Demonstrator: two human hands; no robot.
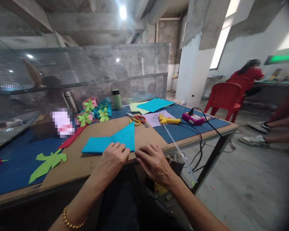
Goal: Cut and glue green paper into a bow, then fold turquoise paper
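A sheet of bright blue paper (103, 143) lies on the brown cardboard at the table's front edge, its right part folded up to a point. My left hand (114, 158), with rings on its fingers, presses on the paper's near edge with the fingers closed over it. Just right of the paper's corner is my right hand (154, 162), resting at the table edge, fingers curled together. Whatever its fingertips may hold is hidden. Beyond the paper lie scissors (140, 119) with red and yellow handles, and a yellow glue gun (168, 120) on lilac paper.
Cardboard (69, 166) covers part of the blue tabletop (9, 175). Green paper cutouts (48, 162), a red strip (73, 136), bow-topped boxes (103, 110), a green flask (116, 99) and a purple power box (193, 118) with cables surround it. A person sits far right near red chairs (223, 98).
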